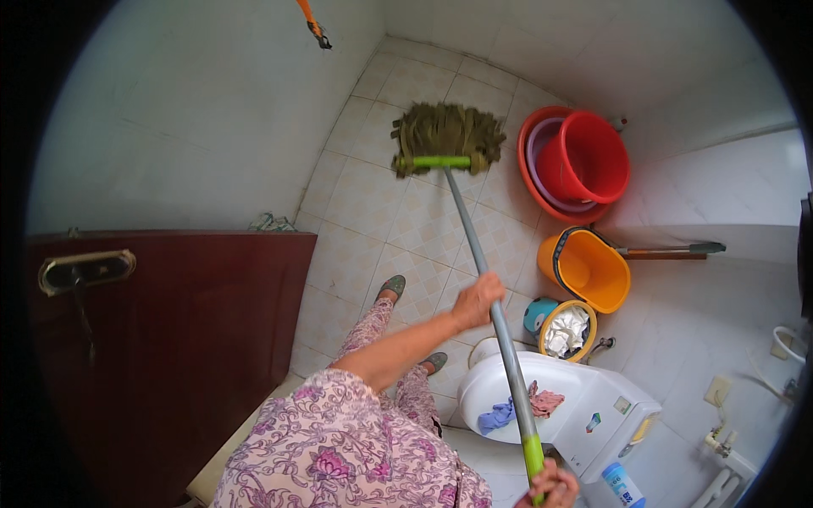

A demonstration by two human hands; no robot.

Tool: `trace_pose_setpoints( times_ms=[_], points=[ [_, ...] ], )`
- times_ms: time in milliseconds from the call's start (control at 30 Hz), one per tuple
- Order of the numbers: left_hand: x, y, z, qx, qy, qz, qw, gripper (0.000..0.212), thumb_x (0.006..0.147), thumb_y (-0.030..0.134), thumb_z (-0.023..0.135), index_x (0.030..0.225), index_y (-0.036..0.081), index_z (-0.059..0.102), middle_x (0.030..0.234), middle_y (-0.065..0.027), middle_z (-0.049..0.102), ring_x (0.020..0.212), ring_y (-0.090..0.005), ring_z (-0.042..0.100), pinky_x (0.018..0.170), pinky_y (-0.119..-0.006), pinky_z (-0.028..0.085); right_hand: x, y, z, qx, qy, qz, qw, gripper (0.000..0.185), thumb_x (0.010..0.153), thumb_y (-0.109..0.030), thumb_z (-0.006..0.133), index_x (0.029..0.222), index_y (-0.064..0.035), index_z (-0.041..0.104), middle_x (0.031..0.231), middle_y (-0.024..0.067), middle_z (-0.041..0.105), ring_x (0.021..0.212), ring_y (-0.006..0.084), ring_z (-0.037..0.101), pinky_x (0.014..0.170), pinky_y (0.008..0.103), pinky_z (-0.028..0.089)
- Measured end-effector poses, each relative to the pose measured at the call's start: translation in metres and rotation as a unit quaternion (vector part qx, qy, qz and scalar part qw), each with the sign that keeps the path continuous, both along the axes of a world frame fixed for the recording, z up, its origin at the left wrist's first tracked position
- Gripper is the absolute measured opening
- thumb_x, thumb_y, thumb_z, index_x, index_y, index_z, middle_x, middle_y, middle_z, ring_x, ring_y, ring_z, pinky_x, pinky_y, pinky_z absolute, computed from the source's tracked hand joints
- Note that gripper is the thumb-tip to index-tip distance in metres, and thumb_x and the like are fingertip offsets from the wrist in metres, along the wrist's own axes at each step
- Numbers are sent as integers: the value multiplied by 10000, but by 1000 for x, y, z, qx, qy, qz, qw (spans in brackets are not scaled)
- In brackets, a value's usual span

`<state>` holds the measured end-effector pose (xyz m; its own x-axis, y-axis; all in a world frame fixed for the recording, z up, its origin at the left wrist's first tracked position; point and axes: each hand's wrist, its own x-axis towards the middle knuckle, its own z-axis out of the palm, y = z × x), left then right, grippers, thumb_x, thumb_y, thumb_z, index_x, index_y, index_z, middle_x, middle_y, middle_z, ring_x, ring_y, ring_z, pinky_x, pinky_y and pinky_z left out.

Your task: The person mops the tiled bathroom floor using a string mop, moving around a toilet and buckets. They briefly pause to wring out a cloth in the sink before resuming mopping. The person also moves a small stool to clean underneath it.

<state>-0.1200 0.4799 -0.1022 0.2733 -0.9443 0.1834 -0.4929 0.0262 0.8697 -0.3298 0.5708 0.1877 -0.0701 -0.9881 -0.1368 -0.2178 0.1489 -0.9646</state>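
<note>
My left hand [477, 300] is closed around the middle of a mop's grey metal pole [470, 232]. Lower down at the right, my right hand [554, 485] grips the bright green end of the handle [532, 452]. The pole slants away from me to a mop head with olive-brown cloth strips [450, 130] on a green crossbar [438, 162]. That head is over the tiled floor [381, 209]; whether it touches the tiles cannot be told. The pole passes above a white toilet [473, 406], its closed lid bearing a blue cloth [497, 416] and a pink cloth [546, 402].
Nested red and purple basins [540, 202] hold a red bucket [594, 159] by the right wall. Nearer are a yellow bucket [587, 254] and a bin of crumpled paper [567, 330]. A dark red door [190, 317] stands at the left. A blue-and-white bottle [622, 486] is beside the toilet tank.
</note>
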Motion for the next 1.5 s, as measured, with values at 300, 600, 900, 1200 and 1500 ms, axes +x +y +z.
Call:
trace_pose_setpoints(
  times_ms=[300,600,900,1200,1500],
  points=[
    [-67,60,42,66,-4,-80,995,177,556,107,632,645,85,480,716,-51,464,804,-257,472,562,-375,411,-63,7,67,-10,19,-59,998,138,833,-57,417,930,31,463,508,44,389,456,119,376,432,171,312],
    [94,-15,-10,27,-94,-73,992,204,491,109,636,602,93,466,681,-51,479,748,-249,483,534,-358,435,63,-53,1,36,-104,-40,993,54,833,-46,426,827,7,439,542,56,406,457,100,373,436,187,337],
    [347,-105,-120,61,-158,58,984,122,621,150,619,708,130,536,834,-44,522,956,-239,477,673,-404,465,275,-140,-150,-91,-124,154,976,183,900,-128,330,882,-17,474,515,20,413,563,105,443,888,421,382],
    [264,-53,-88,36,-78,127,988,196,623,128,635,705,100,459,785,-64,459,911,-267,456,669,-386,448,214,-98,-119,-19,-125,122,984,173,876,-91,327,954,-10,458,503,35,399,492,90,397,905,406,385],
    [62,42,-10,4,-9,153,988,190,654,160,613,679,61,452,741,-97,451,817,-299,453,661,-388,435,38,-53,0,67,-99,65,991,111,844,-75,432,899,16,464,628,152,517,412,91,321,411,166,283]
  ],
)
